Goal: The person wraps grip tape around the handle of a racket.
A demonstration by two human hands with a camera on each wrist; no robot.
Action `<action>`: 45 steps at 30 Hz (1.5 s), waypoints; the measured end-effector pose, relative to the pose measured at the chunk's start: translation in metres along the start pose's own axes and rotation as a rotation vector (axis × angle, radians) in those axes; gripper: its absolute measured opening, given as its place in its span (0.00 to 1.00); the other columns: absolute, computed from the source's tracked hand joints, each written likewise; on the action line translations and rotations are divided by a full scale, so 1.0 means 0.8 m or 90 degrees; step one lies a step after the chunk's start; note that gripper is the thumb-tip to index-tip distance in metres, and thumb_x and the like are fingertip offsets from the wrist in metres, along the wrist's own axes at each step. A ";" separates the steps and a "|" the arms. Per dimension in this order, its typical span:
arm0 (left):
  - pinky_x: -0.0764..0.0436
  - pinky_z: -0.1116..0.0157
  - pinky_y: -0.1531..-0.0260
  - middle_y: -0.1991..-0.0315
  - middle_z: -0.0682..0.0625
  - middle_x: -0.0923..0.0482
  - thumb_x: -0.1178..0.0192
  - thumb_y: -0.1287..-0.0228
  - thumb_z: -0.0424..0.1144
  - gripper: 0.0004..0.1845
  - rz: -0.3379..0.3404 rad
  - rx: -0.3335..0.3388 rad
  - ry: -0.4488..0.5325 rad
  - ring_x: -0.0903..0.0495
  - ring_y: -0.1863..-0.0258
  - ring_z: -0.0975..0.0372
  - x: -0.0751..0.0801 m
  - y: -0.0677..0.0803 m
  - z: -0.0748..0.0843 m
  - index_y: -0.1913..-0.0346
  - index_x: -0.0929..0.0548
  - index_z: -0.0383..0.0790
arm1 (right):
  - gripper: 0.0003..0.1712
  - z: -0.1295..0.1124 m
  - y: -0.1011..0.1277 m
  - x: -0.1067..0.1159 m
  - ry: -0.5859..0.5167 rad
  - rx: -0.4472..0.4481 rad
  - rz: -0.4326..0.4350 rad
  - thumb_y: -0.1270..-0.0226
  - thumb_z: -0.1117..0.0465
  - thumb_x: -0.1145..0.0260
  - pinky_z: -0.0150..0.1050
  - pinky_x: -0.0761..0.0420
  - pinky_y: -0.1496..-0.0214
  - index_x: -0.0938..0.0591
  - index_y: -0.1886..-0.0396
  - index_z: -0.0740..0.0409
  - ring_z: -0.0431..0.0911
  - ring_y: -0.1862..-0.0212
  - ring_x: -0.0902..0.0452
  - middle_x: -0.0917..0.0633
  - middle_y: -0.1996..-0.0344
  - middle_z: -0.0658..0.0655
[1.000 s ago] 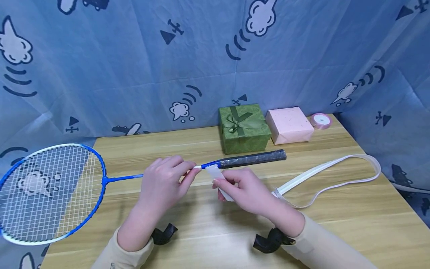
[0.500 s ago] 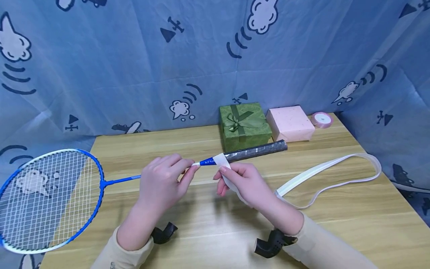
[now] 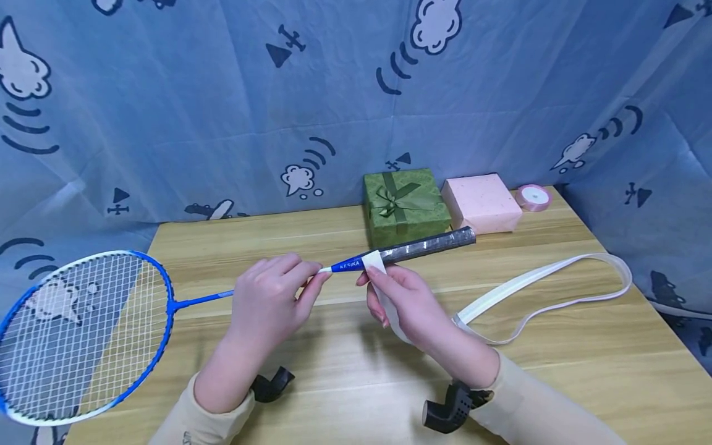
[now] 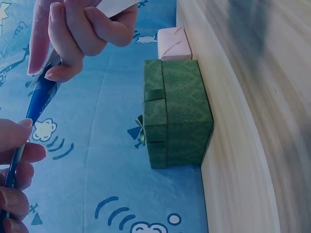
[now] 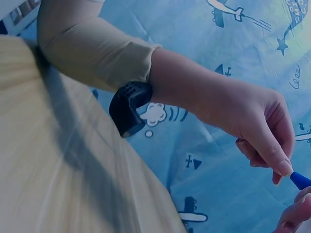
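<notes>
A blue and white badminton racket is raised over the table, strings to the left and its black handle pointing right. My left hand pinches its shaft just below the blue cone, as the right wrist view shows beside the cone. With thumb and fingers, my right hand holds a white grip tape, its end laid across the joint of cone and black handle. The tape passes under the palm, and a long white loop lies on the table behind the right wrist.
A green gift box with a ribbon bow stands behind the handle, close to its tip. Beside it are a pink wrapped box and a pink-edged ribbon roll. A patterned blue cloth hangs behind the wooden table.
The handle end has tilted upward, and the racket head has dropped slightly. My right hand has brought the tape's end onto the handle's top. The left hand keeps its pinch on the shaft.
</notes>
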State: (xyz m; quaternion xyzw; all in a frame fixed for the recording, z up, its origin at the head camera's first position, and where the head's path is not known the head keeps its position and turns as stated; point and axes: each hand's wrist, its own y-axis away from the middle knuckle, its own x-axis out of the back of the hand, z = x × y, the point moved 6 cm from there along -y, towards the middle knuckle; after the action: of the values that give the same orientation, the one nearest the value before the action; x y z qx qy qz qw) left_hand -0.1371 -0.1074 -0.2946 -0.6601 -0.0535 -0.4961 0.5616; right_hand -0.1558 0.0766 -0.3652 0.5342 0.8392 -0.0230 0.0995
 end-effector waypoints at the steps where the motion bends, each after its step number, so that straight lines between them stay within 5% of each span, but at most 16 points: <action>1: 0.23 0.62 0.80 0.75 0.54 0.16 0.32 0.32 0.48 0.10 0.000 -0.003 0.000 0.19 0.79 0.59 -0.001 0.000 0.001 0.65 0.09 0.46 | 0.19 0.000 0.000 0.000 -0.006 0.001 0.000 0.14 0.51 0.51 0.33 0.34 0.77 0.21 0.58 0.60 0.41 0.83 0.32 0.26 0.86 0.49; 15: 0.25 0.64 0.83 0.74 0.54 0.18 0.32 0.32 0.46 0.09 -0.012 -0.049 0.026 0.21 0.81 0.61 -0.011 0.003 0.003 0.66 0.11 0.45 | 0.26 0.005 -0.002 -0.006 -0.190 0.049 0.000 0.14 0.54 0.54 0.32 0.21 0.74 0.21 0.72 0.60 0.41 0.81 0.23 0.17 0.79 0.51; 21: 0.24 0.64 0.83 0.71 0.53 0.18 0.35 0.30 0.41 0.11 -0.023 -0.103 0.052 0.23 0.81 0.61 -0.011 0.001 0.008 0.49 0.12 0.43 | 0.26 0.004 0.000 -0.007 -0.170 0.075 0.044 0.16 0.57 0.53 0.32 0.25 0.75 0.21 0.76 0.59 0.40 0.82 0.26 0.19 0.81 0.49; 27: 0.27 0.67 0.82 0.61 0.51 0.20 0.48 0.42 0.21 0.36 -0.086 -0.187 0.059 0.22 0.72 0.60 -0.020 -0.011 0.027 0.30 0.24 0.46 | 0.29 0.003 0.005 -0.003 -0.141 0.091 0.086 0.16 0.57 0.52 0.31 0.27 0.76 0.21 0.81 0.58 0.40 0.83 0.28 0.19 0.82 0.49; 34: 0.30 0.69 0.82 0.63 0.53 0.21 0.44 0.38 0.20 0.35 -0.073 -0.217 0.049 0.23 0.71 0.62 -0.018 -0.020 0.035 0.33 0.19 0.58 | 0.30 -0.002 0.009 -0.005 -0.140 0.119 0.075 0.15 0.55 0.52 0.31 0.29 0.77 0.22 0.82 0.58 0.40 0.84 0.30 0.21 0.83 0.48; 45: 0.40 0.71 0.86 0.67 0.53 0.24 0.49 0.42 0.21 0.37 -0.060 -0.187 0.063 0.30 0.78 0.64 -0.011 -0.020 0.031 0.33 0.18 0.58 | 0.25 -0.004 0.010 -0.009 -0.085 0.167 0.053 0.15 0.59 0.50 0.30 0.26 0.78 0.22 0.78 0.59 0.38 0.82 0.27 0.20 0.83 0.47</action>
State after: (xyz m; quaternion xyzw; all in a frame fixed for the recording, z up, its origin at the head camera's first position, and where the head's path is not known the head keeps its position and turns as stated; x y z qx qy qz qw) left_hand -0.1367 -0.0775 -0.2864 -0.7064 0.0161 -0.5564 0.4372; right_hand -0.1457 0.0741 -0.3603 0.5739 0.7978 -0.1637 0.0853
